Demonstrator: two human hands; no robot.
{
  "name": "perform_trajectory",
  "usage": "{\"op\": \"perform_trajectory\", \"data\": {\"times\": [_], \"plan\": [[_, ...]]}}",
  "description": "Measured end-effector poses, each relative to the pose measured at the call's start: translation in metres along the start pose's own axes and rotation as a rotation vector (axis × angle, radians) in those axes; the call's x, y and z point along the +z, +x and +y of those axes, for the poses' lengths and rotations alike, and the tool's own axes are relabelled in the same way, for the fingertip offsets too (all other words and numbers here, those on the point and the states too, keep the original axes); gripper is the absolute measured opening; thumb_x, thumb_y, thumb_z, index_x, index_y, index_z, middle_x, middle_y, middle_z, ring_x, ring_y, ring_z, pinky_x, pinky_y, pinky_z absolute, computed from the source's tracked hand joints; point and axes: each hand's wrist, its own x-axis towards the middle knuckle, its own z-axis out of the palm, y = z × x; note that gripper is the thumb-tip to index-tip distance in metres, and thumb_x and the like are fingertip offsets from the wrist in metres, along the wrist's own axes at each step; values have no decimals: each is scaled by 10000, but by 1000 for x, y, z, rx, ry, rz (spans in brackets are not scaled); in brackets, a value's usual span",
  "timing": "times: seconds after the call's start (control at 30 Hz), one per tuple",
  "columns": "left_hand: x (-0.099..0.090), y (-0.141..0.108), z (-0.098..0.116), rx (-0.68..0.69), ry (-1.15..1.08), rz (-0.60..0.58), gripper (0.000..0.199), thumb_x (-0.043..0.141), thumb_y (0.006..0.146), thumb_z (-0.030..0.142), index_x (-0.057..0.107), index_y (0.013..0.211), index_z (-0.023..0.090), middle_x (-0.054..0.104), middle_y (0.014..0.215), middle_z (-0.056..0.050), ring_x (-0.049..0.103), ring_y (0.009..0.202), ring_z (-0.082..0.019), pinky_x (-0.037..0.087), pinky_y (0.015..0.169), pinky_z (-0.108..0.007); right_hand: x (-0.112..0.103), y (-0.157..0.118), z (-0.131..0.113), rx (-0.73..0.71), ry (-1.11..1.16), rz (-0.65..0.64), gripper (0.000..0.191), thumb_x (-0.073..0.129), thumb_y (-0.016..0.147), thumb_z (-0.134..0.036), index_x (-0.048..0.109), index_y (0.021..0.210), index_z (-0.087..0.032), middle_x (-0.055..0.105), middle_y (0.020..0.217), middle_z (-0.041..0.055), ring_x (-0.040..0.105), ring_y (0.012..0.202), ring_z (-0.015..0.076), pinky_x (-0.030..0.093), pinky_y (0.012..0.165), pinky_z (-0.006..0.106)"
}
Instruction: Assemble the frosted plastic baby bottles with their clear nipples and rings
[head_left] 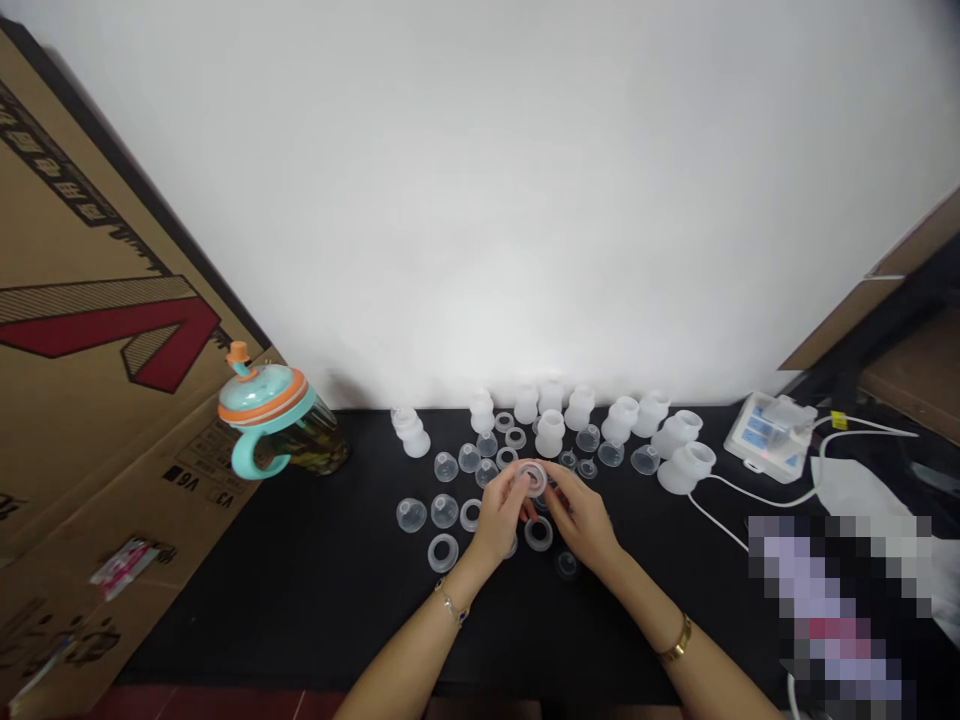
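My left hand [499,515] and my right hand [585,515] meet over the middle of the black table, their fingers closed around one translucent ring [533,479]. Other pale rings lie around them, among them one ring [443,552] at the left and one [538,533] just below my hands. Small clear domes, such as this dome [444,511], are spread to the left and behind. White bottle-shaped pieces stand further back, one white bottle [550,434] directly behind my hands. A clear cap [568,565] lies by my right wrist.
A teal-lidded jug [289,420] stands at the left beside a large cardboard box [112,350]. On the right are a clear case [769,437], white cables [787,503] and a white sheet [862,500]. A white wall [510,200] rises behind the black table [300,590].
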Motion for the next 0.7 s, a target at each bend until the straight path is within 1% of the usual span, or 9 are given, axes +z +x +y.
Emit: {"op": "perform_trajectory", "data": {"times": [0.13,0.3,0.4,0.5,0.63,0.7], "plan": [[0,1,4,2,-13,-4,428,501,933,503,651,1057,122,592,650,2,560,475,-112,394,442,-213,0,0,-2,-6,-17,24,330,446,1010,-241,578,1313,-239,670,1262,94,697,1005,210,586,794,298],[2,0,4,-22,-20,-3,398,528,918,509,617,1019,134,574,643,18,562,474,-110,401,446,-211,1,-1,-1,-8,-38,55,269,470,998,-234,616,1224,-236,708,1159,72,714,878,178,584,733,268],[3,-1,3,-31,-50,-5,366,531,920,504,573,1023,156,553,627,38,549,456,-105,401,442,-211,1,-1,0,-8,-34,67,229,479,997,-234,629,1169,-227,720,1097,66,711,874,177,577,727,261],[2,-1,1,-35,-89,-11,328,522,924,496,524,1015,180,551,653,48,543,441,-98,394,432,-209,1,-1,-1,-24,-27,71,193,483,1001,-234,642,1110,-224,723,1046,63,704,890,180,569,746,263],[3,-2,1,-49,-116,-28,285,506,927,470,487,1008,197,561,679,47,563,459,-107,396,435,-210,0,1,-4,-57,-12,62,215,463,1012,-220,636,1139,-226,708,1062,75,689,949,187,560,816,286],[3,-3,2,-54,-119,-25,274,500,927,461,481,1007,200,556,667,49,556,459,-109,401,439,-213,-1,2,-5,-65,-2,54,228,458,1013,-221,636,1155,-227,698,1077,84,685,958,192,563,808,289]]}}
